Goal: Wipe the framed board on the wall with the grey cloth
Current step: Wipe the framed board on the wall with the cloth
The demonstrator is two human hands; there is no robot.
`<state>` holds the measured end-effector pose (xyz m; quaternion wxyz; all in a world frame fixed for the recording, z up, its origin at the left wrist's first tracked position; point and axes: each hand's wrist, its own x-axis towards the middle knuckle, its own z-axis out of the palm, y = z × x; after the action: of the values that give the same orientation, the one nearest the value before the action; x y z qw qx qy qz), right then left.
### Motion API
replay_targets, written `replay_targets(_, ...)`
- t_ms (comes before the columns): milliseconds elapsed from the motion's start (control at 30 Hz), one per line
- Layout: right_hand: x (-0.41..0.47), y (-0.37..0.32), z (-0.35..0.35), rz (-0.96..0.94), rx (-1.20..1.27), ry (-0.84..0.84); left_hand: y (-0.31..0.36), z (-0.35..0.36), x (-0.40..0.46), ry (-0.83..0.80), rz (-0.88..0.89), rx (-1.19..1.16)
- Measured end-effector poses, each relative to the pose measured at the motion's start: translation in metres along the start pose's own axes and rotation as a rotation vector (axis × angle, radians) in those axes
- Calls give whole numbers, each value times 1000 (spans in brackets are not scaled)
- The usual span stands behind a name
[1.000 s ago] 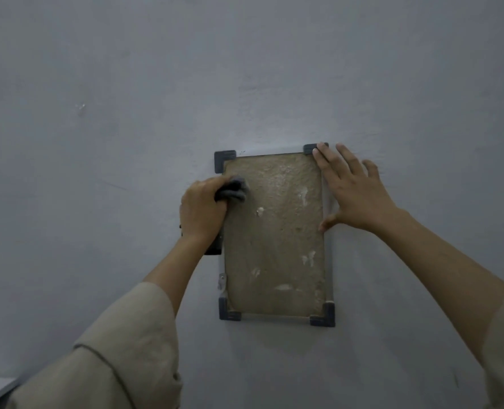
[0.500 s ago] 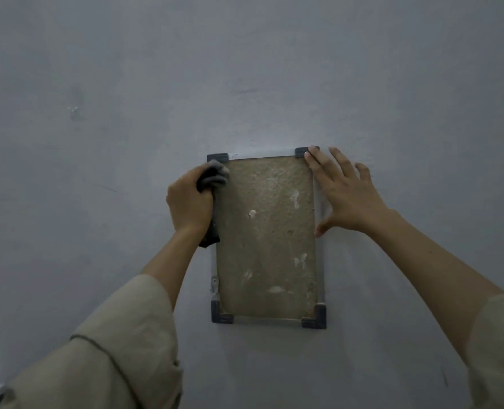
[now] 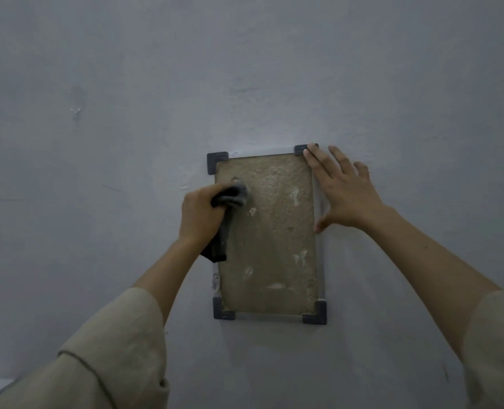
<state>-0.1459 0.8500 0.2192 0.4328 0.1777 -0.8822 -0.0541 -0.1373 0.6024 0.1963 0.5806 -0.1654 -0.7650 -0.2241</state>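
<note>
Left hand (image 3: 200, 215) clenched around grey cloth (image 3: 230, 196), pressing it on board (image 3: 270, 231) upper left, right hand (image 3: 345, 193) spread flat on frame's right edge, wall (image 3: 126, 113) behind

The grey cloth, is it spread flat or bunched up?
Bunched up. The grey cloth is wadded in the closed left hand, pressed against the framed board, with a loose tail hanging below the fist.
</note>
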Motion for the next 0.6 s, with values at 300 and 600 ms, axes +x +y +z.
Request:
replay_targets(300, 0, -2, 0, 14, 16, -4, 12, 9, 0, 33, -16, -3)
replay_targets(600, 0, -3, 1, 20, 10, 1, 17, 8, 9, 63, -57, 13)
